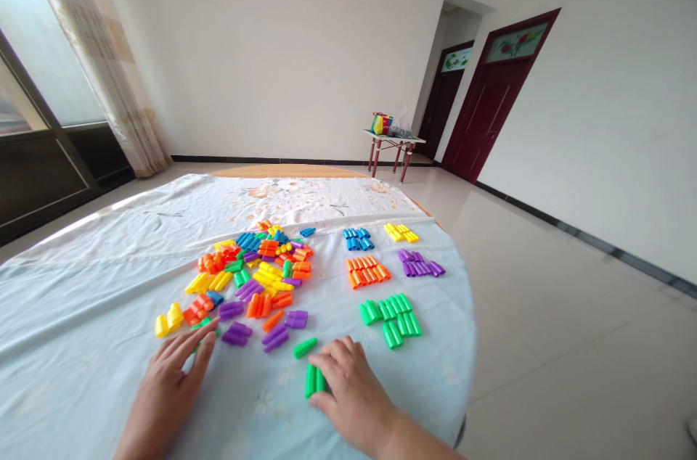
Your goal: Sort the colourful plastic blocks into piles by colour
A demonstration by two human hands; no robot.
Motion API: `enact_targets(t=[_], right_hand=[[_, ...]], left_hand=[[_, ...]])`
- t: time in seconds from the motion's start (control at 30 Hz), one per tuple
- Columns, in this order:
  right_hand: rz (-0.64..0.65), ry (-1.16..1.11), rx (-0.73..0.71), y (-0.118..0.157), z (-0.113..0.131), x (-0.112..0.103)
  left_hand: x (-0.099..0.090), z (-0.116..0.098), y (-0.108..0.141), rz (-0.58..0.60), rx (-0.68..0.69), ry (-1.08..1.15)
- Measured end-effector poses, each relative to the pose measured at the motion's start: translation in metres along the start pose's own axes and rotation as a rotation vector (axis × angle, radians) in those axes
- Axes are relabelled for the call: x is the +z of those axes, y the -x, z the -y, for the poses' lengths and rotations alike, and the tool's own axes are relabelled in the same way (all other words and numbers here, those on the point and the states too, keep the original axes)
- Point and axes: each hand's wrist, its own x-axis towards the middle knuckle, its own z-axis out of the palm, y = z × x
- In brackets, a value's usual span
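On the table (98,373), scattered pieces (269,277) lie left of five grouped rows (369,273) near the right edge.

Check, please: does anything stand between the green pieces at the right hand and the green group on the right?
Only the fingers of the right hand lie beside the green pieces on that side; beyond them, nothing visible but tablecloth up to the green group. The single green piece is off that line.

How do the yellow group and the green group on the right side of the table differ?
The yellow group has fewer pieces than the green group. The yellow group lies farther from the person, while the green group lies nearer, close to the right hand. Both are single-colour clusters of short pieces lying on the tablecloth.
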Motion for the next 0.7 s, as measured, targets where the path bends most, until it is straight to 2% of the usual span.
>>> enact_targets(t=[0.23, 0.47, 0.7], right_hand=[[0.133, 0.093, -0.023, 0.01, -0.016, -0.029], [0.026, 0.234, 0.023, 0.005, -0.051, -0.066], [0.046, 0.364, 0.011, 0.001, -0.07, -0.07]], left_hand=[[0.0, -0.002, 0.0, -0.004, -0.02, 0.018], [0.001, 0.0, 0.001, -0.008, -0.037, 0.046], [0.003, 0.003, 0.002, 0.002, -0.038, 0.05]])
